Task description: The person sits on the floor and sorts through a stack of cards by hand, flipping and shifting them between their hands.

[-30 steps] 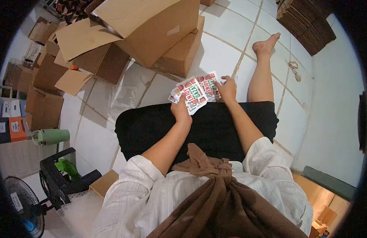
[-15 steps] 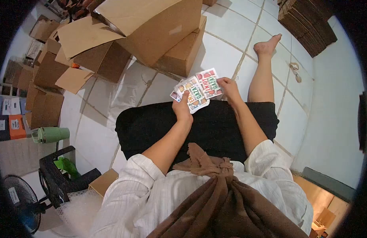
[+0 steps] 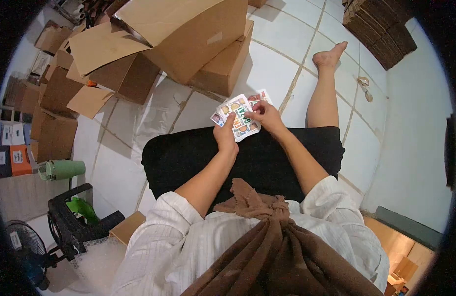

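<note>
A stack of printed cards (image 3: 236, 109) with green and orange lettering is held above my black-clad lap, my left hand (image 3: 225, 134) closed round its lower left side with the thumb on top. More cards with red print (image 3: 260, 97) show behind the stack at its right. My right hand (image 3: 266, 117) reaches over from the right, its thumb and fingers pinched at the stack's right edge. Whether those fingers grip one card or several is too small to tell.
Open cardboard boxes (image 3: 198, 39) stand ahead and to the left. Clear plastic (image 3: 153, 121) lies on the tiles. A green tumbler (image 3: 65, 169), a black chair-like frame (image 3: 65, 212) and a fan (image 3: 26, 246) are at left. Flattened cardboard (image 3: 381, 29) is stacked at upper right.
My right hand has moved left from the red-printed cards to the right edge of the stack in my left hand. The top card now shows orange lettering instead of red. My left hand stays nearly still.
</note>
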The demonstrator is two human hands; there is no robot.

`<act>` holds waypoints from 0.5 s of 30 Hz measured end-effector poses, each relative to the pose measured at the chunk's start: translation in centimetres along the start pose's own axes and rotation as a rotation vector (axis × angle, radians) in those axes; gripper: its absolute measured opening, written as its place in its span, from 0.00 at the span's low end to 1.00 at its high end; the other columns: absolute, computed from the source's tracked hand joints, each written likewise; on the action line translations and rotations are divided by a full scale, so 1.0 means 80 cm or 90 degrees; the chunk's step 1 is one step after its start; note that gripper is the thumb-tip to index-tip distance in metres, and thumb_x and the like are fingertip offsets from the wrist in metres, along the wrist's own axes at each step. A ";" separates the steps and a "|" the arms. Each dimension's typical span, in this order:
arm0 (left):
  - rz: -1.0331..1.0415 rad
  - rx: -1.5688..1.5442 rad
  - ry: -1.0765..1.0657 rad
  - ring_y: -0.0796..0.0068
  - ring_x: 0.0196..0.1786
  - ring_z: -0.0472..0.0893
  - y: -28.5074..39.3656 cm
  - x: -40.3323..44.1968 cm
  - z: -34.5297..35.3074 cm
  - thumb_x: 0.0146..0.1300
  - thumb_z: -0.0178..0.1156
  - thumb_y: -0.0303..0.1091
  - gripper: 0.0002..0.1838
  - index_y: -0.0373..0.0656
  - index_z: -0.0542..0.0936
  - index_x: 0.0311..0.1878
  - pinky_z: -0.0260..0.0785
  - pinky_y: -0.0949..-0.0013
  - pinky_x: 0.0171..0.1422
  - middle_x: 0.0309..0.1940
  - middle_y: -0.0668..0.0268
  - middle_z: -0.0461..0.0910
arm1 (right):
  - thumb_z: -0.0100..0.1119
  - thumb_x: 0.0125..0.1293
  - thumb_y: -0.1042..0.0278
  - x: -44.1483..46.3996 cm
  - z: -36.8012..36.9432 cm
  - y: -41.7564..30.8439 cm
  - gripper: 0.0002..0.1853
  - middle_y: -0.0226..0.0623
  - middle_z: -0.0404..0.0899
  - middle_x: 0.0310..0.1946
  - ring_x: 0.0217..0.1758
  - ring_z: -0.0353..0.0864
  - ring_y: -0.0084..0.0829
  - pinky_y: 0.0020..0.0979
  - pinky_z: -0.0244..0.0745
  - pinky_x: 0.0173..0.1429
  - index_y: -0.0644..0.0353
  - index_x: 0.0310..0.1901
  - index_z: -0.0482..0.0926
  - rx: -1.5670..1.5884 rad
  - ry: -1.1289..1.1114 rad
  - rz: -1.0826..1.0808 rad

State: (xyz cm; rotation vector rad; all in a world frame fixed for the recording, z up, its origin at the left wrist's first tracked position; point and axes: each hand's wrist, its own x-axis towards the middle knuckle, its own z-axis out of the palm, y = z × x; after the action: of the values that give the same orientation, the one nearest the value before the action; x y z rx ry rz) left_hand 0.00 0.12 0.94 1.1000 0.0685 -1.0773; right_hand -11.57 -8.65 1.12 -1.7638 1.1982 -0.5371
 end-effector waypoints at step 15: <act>0.054 0.037 0.041 0.69 0.40 0.79 0.006 -0.002 0.001 0.59 0.56 0.30 0.20 0.32 0.66 0.53 0.74 0.68 0.43 0.44 0.58 0.75 | 0.55 0.59 0.64 0.027 -0.034 0.038 0.13 0.30 0.73 0.18 0.21 0.68 0.19 0.25 0.66 0.26 0.70 0.29 0.78 0.067 0.048 0.097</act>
State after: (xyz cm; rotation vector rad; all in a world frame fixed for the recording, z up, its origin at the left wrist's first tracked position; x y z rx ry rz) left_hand 0.18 0.17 1.39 1.1796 0.0425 -0.9736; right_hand -14.24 -12.11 -0.45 -1.5615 1.3202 -0.5692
